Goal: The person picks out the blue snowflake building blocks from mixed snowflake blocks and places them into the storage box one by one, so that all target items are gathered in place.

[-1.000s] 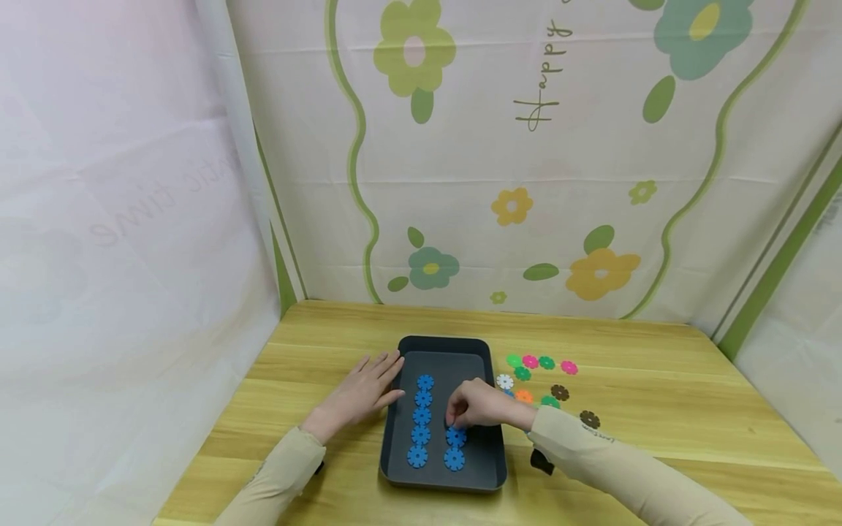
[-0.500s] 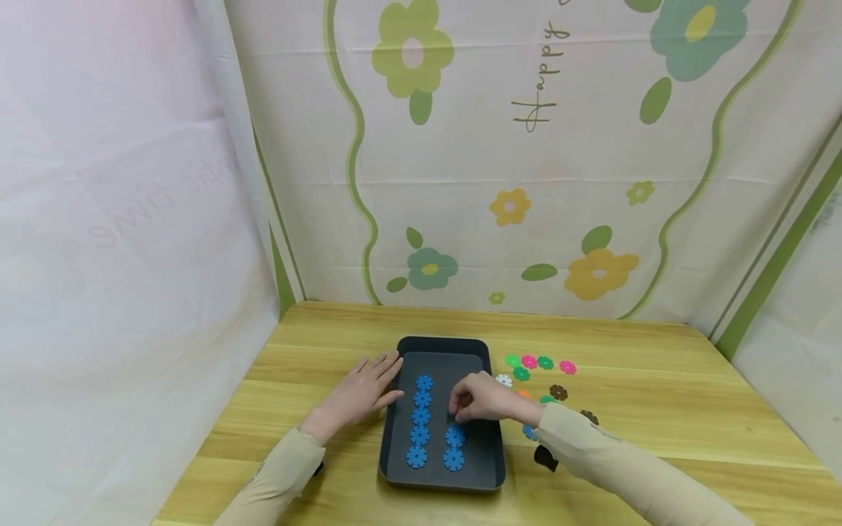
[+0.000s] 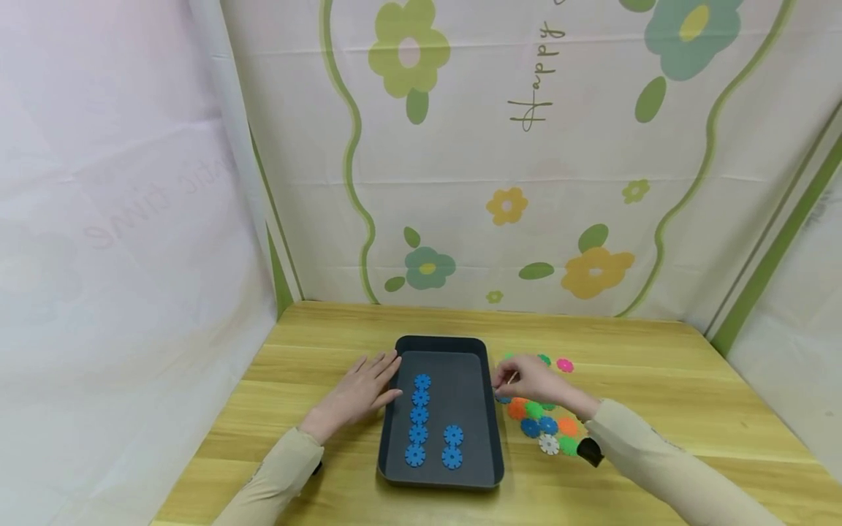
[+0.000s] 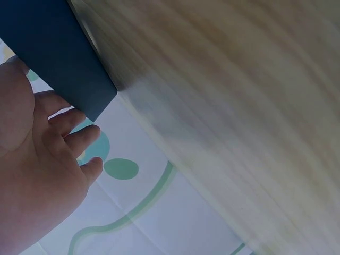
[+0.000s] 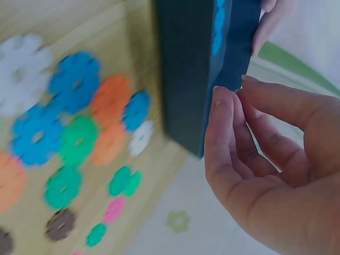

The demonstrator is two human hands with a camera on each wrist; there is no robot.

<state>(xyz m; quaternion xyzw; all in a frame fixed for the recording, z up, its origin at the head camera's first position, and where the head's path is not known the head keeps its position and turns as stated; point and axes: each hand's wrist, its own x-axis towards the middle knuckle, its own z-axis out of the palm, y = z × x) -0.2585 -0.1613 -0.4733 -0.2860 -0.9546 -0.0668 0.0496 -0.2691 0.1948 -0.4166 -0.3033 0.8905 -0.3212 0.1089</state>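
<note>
With right hand's point(image 3: 531, 380) fingers together, apparently empty, at the tray's point(image 3: 455, 371) right edge; with left hand point(image 3: 357, 391) spread at its left. Likely extending the shorter blue row point(image 3: 452, 436) by the near-right corner; next, pinch another blue disc point(image 3: 529, 428).

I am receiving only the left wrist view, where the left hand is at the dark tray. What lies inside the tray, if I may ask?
Observer: In the head view, the tray holds seven blue discs, a line of five and a shorter line of two.

Operator: Thank you. Where is the right hand?

Observer: The right hand is above the table, next to the tray's right wall.

Operator: Which colours have the discs outside?

Observer: The loose discs are blue, orange, green, white, pink and brown.
</note>
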